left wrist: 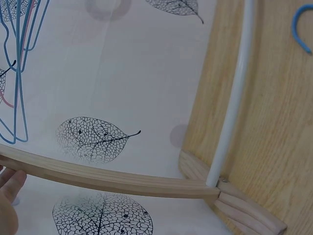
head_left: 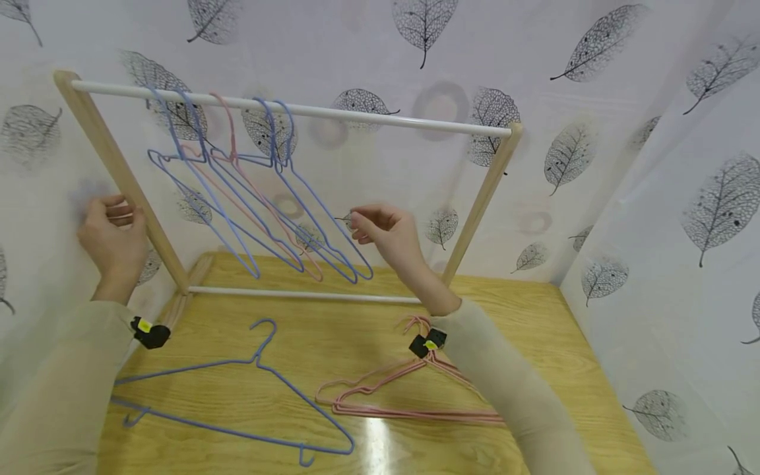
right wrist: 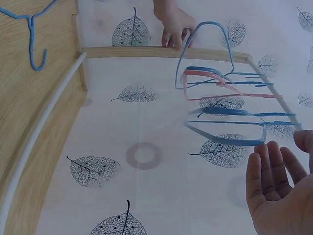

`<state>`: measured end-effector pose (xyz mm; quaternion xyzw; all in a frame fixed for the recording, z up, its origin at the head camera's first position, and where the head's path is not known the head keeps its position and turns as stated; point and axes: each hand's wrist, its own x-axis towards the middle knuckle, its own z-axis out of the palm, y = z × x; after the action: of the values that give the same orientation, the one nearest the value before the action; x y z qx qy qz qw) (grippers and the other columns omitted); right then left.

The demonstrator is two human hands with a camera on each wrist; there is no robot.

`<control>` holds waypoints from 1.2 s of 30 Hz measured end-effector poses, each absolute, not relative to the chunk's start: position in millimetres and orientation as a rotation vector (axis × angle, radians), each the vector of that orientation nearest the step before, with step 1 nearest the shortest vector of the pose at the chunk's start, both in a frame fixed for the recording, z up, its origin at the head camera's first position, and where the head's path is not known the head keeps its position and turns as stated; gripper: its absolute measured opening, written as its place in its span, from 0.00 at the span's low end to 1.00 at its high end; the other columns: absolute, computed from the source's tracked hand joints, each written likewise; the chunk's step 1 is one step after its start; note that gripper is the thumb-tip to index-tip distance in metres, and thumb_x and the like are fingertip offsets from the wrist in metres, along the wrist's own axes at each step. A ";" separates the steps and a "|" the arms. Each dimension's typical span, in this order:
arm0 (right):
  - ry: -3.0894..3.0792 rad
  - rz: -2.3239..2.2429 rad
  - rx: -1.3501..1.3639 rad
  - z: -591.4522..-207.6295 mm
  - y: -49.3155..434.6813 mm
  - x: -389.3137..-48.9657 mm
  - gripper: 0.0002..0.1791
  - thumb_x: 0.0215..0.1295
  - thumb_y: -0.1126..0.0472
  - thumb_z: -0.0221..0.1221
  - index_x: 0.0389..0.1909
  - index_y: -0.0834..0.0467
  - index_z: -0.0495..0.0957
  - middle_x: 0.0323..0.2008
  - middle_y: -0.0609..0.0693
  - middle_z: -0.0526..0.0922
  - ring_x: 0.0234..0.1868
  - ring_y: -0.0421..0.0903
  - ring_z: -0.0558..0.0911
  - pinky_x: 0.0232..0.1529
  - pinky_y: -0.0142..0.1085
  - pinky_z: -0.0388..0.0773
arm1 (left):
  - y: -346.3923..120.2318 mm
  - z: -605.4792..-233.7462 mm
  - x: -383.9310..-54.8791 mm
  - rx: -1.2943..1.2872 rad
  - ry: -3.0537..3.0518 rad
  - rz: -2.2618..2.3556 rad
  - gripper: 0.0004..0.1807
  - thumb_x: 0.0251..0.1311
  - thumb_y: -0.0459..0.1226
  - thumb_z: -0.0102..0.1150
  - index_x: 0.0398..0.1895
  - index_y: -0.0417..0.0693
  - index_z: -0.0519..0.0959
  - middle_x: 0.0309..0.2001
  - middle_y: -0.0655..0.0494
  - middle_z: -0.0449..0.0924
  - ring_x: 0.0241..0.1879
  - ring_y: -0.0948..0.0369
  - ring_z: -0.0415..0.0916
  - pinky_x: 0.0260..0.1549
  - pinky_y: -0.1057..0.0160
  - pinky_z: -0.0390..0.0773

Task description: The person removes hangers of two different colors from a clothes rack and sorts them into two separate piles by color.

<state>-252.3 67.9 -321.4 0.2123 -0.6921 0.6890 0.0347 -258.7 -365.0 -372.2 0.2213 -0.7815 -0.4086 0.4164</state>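
Several blue hangers (head_left: 303, 188) and one pink hanger (head_left: 231, 128) hang from the white top rod (head_left: 368, 117) of a wooden rack, grouped toward its left half. My left hand (head_left: 115, 231) is at the rack's left post (head_left: 115, 155), its fingertips touching the edge of the wood. My right hand (head_left: 388, 231) is raised just right of the rightmost blue hanger, holding nothing. In the right wrist view, the fingers (right wrist: 269, 171) are loosely extended, with their tips close to that hanger (right wrist: 234, 142).
A blue hanger (head_left: 258, 361) with small hooks lies at the table's front left. Several pink hangers (head_left: 380, 412) lie stacked at front right, partly behind my right forearm. A white lower rod (head_left: 309, 295) spans the rack's base. Leaf-patterned sheeting (head_left: 629, 218) encloses the wooden table (head_left: 534, 330).
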 end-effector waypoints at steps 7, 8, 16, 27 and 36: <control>-2.126 2.047 0.730 -301.9 41.5 -268.9 0.13 0.72 0.64 0.65 0.51 0.69 0.85 0.36 0.50 0.90 0.30 0.36 0.86 0.36 0.28 0.89 | -363.2 -372.3 -258.9 0.562 -1.948 -1.026 0.18 0.71 0.38 0.59 0.60 0.40 0.81 0.34 0.89 0.63 0.32 0.90 0.65 0.39 0.85 0.70; -2.129 2.026 0.740 -299.8 37.7 -271.3 0.13 0.72 0.63 0.65 0.51 0.69 0.85 0.37 0.53 0.90 0.31 0.36 0.86 0.36 0.29 0.89 | -363.9 -372.7 -259.3 0.556 -1.945 -1.027 0.18 0.71 0.38 0.59 0.60 0.41 0.81 0.33 0.90 0.64 0.32 0.90 0.65 0.39 0.85 0.71; -2.209 1.884 0.753 -285.7 10.3 -281.9 0.13 0.72 0.61 0.66 0.50 0.65 0.87 0.45 0.62 0.90 0.37 0.54 0.89 0.39 0.36 0.91 | -369.3 -376.8 -261.9 0.525 -1.942 -1.042 0.17 0.70 0.39 0.59 0.59 0.45 0.82 0.34 0.89 0.66 0.32 0.91 0.66 0.37 0.86 0.70; -2.300 1.869 0.688 -274.9 -19.4 -296.0 0.14 0.73 0.58 0.65 0.52 0.62 0.87 0.44 0.59 0.90 0.41 0.59 0.90 0.43 0.40 0.92 | -371.2 -379.4 -262.4 0.507 -1.923 -1.029 0.17 0.70 0.38 0.60 0.58 0.44 0.82 0.33 0.90 0.65 0.31 0.92 0.66 0.36 0.87 0.69; -2.263 1.971 0.644 -275.0 -29.9 -306.7 0.13 0.73 0.59 0.65 0.51 0.63 0.87 0.45 0.61 0.90 0.32 0.45 0.89 0.43 0.38 0.92 | -371.2 -378.9 -262.5 0.514 -1.930 -1.020 0.17 0.69 0.38 0.60 0.58 0.44 0.83 0.34 0.88 0.69 0.30 0.93 0.66 0.36 0.87 0.69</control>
<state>-306.7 -29.9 -275.0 0.2095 -0.7369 0.6417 0.0362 -262.5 -371.2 -378.9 0.2066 -0.7751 -0.4097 0.4344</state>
